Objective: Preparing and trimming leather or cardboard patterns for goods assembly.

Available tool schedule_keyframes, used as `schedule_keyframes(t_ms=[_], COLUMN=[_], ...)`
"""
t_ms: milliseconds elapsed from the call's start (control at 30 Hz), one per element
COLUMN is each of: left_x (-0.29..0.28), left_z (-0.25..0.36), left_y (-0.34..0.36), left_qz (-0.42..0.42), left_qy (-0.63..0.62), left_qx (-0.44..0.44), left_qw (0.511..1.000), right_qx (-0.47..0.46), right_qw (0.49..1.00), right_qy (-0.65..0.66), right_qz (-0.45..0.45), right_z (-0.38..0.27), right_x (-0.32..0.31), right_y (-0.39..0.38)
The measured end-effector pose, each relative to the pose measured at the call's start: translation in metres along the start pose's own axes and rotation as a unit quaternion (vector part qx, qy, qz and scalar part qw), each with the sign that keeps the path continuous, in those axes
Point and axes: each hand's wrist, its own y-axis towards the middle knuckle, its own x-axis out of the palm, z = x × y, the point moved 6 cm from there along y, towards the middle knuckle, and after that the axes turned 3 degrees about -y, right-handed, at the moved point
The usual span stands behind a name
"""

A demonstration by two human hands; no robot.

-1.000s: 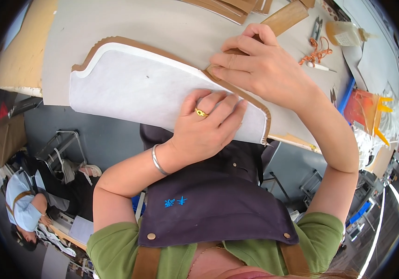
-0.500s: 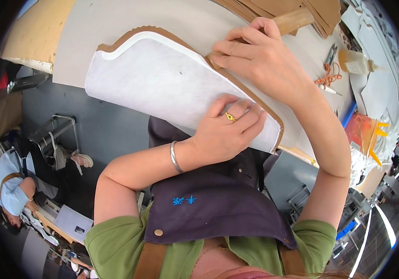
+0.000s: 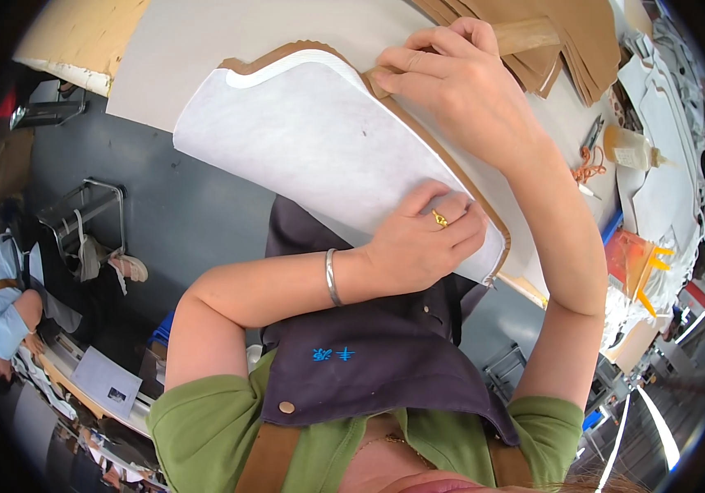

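A large white panel (image 3: 287, 123) lies across the near table edge, its far side bordered by a brown folded strip (image 3: 319, 49) with small pleats at the curves. My left hand (image 3: 430, 238) presses on the panel's right part with bent fingers close to the strip. At the panel's far edge, my right hand (image 3: 459, 94) is closed around a wooden stick-like tool (image 3: 529, 35). The tool's other end meets the brown strip near the middle of the edge. Its exact shape is hidden by my fingers.
Stacked brown sheets (image 3: 590, 49) lie at the far right. Nearby are snips with orange cord (image 3: 590, 156), a glue bottle (image 3: 627, 148) and an orange-red container (image 3: 627, 255). A metal-framed stool (image 3: 81, 214) and a seated person (image 3: 3, 287) are at left.
The panel has slid right and turned slightly clockwise, with my left hand on it. My right hand and the tool now meet the strip nearer its left end. The whole view has tilted slightly.
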Motion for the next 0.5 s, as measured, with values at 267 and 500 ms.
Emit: schedule_keyframes(t_ms=[267, 500], left_x=[-0.016, -0.107], left_z=[-0.011, -0.116], left_y=[0.000, -0.014], left_qz=[-0.028, 0.087], left_qy=[-0.062, 0.106], left_qx=[-0.015, -0.184], left_qw=[0.998, 0.973], right_qx=[0.004, 0.033], right_qw=[1.000, 0.998], right_qy=[0.004, 0.019], right_qz=[-0.010, 0.041], right_z=[0.005, 0.004], right_x=[0.011, 0.015], right_y=[0.020, 0.000])
